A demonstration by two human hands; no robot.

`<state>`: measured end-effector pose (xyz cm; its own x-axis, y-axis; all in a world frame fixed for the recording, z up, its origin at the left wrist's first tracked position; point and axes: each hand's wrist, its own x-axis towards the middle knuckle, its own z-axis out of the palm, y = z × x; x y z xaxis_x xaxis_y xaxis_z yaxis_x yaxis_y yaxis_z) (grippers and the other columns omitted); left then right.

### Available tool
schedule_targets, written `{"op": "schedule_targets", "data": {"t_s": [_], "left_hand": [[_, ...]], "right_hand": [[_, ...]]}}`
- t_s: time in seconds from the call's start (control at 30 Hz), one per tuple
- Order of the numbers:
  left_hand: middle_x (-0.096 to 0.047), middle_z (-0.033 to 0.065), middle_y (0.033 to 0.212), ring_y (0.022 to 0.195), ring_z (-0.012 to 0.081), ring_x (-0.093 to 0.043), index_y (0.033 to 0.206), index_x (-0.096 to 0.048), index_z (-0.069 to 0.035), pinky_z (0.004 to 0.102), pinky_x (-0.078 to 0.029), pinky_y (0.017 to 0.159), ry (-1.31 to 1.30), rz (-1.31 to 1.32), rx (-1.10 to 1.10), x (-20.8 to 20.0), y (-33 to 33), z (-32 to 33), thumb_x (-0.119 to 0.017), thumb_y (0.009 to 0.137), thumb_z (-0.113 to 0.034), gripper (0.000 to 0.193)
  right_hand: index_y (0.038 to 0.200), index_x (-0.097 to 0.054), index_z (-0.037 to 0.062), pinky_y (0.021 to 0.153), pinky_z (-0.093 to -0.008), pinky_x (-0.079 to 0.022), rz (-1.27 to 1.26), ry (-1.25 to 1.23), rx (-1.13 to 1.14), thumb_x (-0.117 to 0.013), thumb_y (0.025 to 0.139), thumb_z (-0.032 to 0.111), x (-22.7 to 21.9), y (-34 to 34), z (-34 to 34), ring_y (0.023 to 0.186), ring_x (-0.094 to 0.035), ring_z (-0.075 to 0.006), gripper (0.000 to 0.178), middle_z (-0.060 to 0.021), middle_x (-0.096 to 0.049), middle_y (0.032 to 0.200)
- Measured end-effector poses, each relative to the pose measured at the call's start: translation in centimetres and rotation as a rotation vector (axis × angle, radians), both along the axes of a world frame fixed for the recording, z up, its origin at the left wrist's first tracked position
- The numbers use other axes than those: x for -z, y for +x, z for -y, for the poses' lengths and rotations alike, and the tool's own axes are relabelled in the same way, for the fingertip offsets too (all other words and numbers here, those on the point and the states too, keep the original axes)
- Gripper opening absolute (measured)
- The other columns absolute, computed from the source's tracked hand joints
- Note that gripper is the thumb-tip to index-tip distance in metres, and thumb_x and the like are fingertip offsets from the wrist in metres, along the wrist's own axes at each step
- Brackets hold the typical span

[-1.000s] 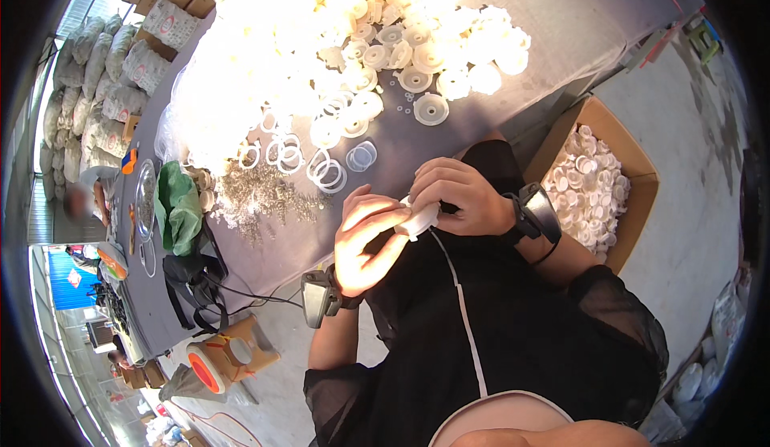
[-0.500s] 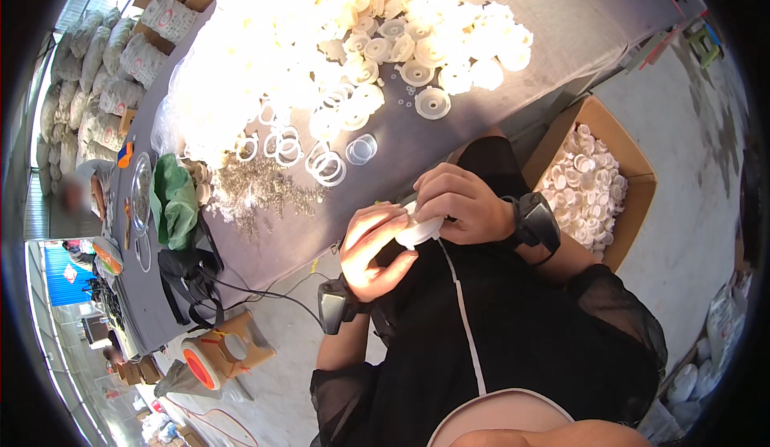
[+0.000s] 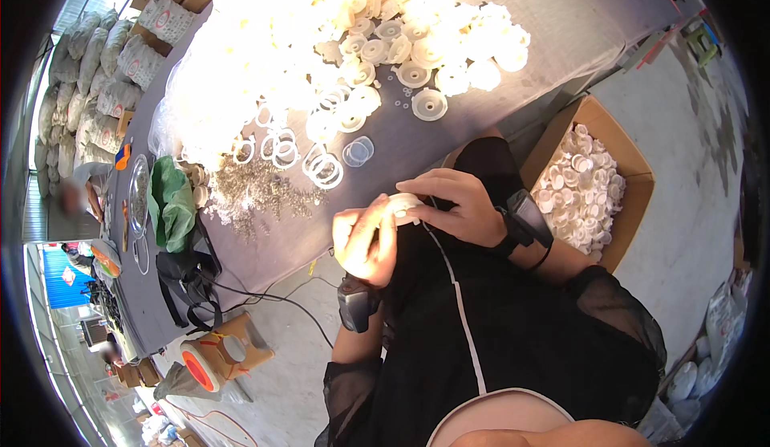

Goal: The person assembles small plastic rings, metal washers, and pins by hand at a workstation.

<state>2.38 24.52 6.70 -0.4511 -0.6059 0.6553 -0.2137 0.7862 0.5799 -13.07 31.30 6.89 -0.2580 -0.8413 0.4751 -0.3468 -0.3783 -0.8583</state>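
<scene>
Above my lap, close to the table's front edge, a small round white plastic part [image 3: 405, 206] is held between my hands. The fingertips and thumb of my left hand [image 3: 365, 242] pinch its left side. My right hand [image 3: 464, 208] grips it from the right, with the thumb below and the fingers reaching over the top. My fingers cover much of the part. On the table beyond lie thin white rings [image 3: 325, 171], a few clear discs [image 3: 358, 152] and a heap of small metal springs [image 3: 261, 194]. Several white flanged plastic parts [image 3: 429, 104] are piled farther back, partly washed out by glare.
A cardboard box [image 3: 639, 198] of small white parts stands on the floor at my right. Left on the table [image 3: 265, 258] are a green bag [image 3: 172, 206] and a black strapped device [image 3: 186, 274] with cables. A stool with an orange-red ring [image 3: 199, 367] stands below. Another person is far left.
My left hand has turned and its fingers have closed in on the white part. My right hand's fingers have straightened over it, and the part has shifted slightly left and up.
</scene>
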Motion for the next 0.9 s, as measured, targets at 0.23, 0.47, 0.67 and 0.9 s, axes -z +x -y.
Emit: {"op": "schedule_targets", "data": {"t_s": [0.23,0.47,0.67,0.9], "left_hand": [[-0.05,0.0055,0.082,0.07,0.0194,-0.054,0.094,-0.06,-0.007,0.0296,-0.044,0.06,-0.255,0.02,0.03,0.4,1.2,-0.5,-0.07,0.067,0.005,0.032],[-0.053,0.0085,0.091,0.075,0.0231,-0.057,0.094,-0.059,-0.003,0.0317,-0.047,0.068,-0.173,-0.165,0.06,0.7,0.4,-0.4,-0.071,0.067,-0.005,0.03],[-0.059,0.0119,0.088,0.079,0.0245,-0.058,0.093,-0.059,0.0,0.0327,-0.047,0.072,-0.04,0.014,0.232,-0.6,0.1,0.6,-0.064,0.069,0.005,0.025],[-0.053,0.0085,0.099,0.085,0.0144,-0.054,0.111,-0.048,-0.002,0.0271,-0.042,0.083,0.398,-0.066,0.275,2.5,-1.2,1.5,-0.063,0.074,0.006,0.04]], "right_hand": [[0.092,-0.063,0.0042,0.069,-0.0322,-0.05,-0.298,-0.451,0.068,-0.069,0.069,-0.001,1.2,-0.2,0.4,0.079,-0.06,-0.023,0.024,-0.0066,-0.06,0.094],[0.097,-0.06,0.0044,0.073,-0.0337,-0.049,-0.224,-0.414,-0.036,-0.07,0.065,-0.003,0.8,-0.8,0.2,0.086,-0.058,-0.0244,0.034,-0.008,-0.057,0.095],[0.099,-0.06,0.0041,0.073,-0.0334,-0.049,-0.287,-0.397,-0.021,-0.069,0.067,-0.001,1.0,-1.4,0.5,0.085,-0.057,-0.0244,0.034,-0.0076,-0.057,0.095],[0.099,-0.06,0.0005,0.06,-0.0243,-0.048,0.305,0.156,-0.093,-0.063,0.082,0.01,4.2,-2.0,1.3,0.066,-0.058,-0.0122,0.02,-0.0045,-0.06,0.081]]}}
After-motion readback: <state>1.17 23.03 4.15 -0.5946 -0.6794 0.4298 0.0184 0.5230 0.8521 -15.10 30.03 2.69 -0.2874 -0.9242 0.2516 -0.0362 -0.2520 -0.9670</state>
